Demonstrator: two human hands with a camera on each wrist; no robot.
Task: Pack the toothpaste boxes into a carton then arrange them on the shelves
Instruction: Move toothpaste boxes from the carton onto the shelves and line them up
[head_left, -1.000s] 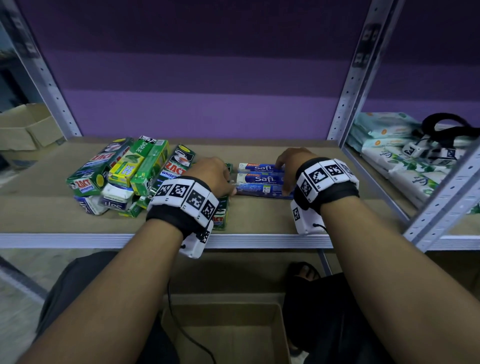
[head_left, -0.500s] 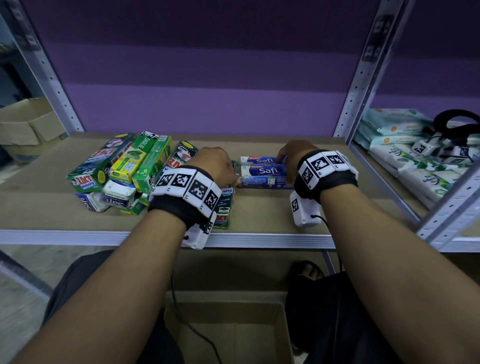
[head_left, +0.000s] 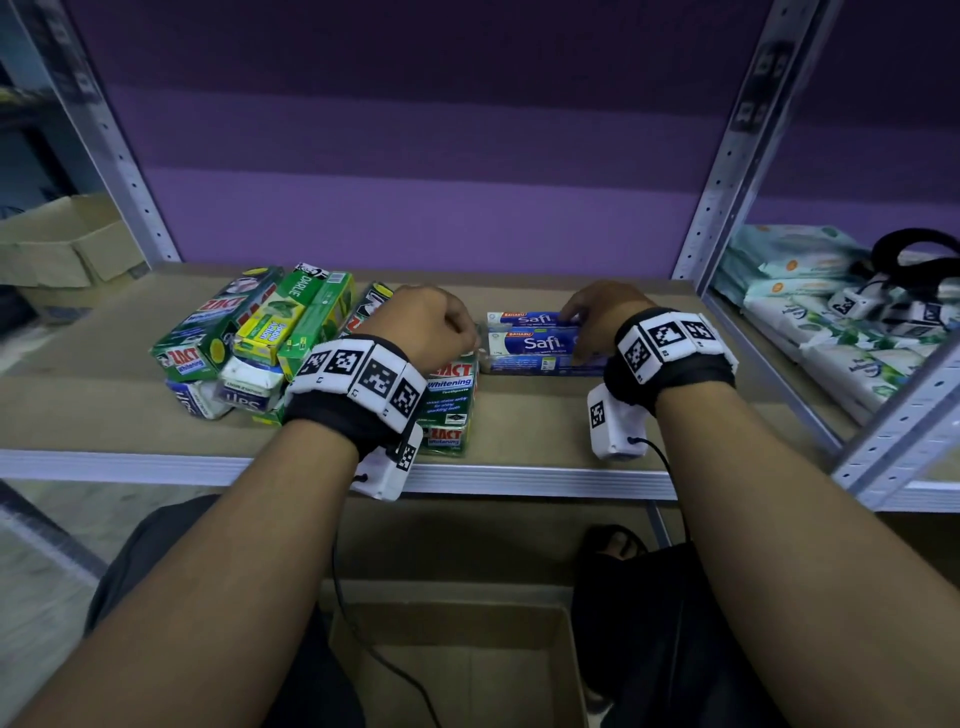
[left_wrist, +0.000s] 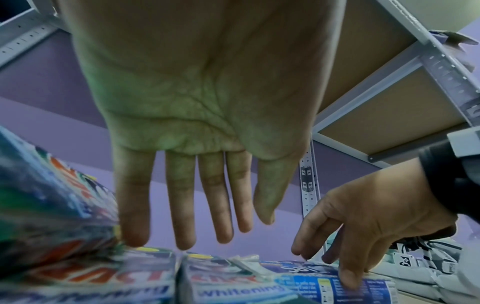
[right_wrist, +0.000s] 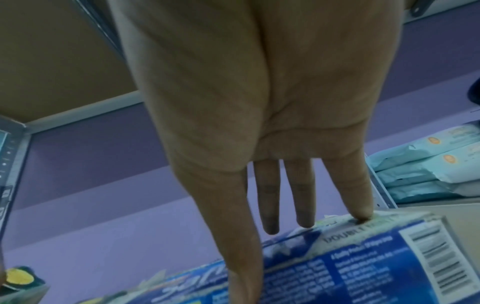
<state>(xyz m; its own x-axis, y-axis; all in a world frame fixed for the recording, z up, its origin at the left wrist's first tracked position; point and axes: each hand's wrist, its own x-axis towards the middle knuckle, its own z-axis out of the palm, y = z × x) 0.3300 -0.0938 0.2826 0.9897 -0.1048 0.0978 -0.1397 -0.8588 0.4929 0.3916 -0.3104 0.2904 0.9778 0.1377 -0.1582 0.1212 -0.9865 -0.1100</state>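
Blue Safi toothpaste boxes (head_left: 535, 343) (right_wrist: 337, 257) lie side by side mid-shelf. My right hand (head_left: 597, 312) (right_wrist: 270, 195) grips their right end, thumb on the near face and fingers over the far top edge. Green ZACT Whitening boxes (head_left: 449, 405) (left_wrist: 226, 283) lie just left of them. My left hand (head_left: 431, 327) (left_wrist: 202, 205) hangs over these with straight fingers, tips at their far end, holding nothing. A loose pile of green, yellow and white toothpaste boxes (head_left: 260, 332) sits further left. An open brown carton (head_left: 519, 675) stands on the floor below the shelf.
The wooden shelf (head_left: 571, 431) has a metal front edge. A grey upright post (head_left: 727, 156) divides it from the right bay, where wet-wipe packs (head_left: 831, 332) and a black strap (head_left: 909, 249) lie. Another carton (head_left: 57, 244) sits far left.
Both hands have stayed on the boxes with only slight shifts. The boxes lie as before, and the view has moved a little.
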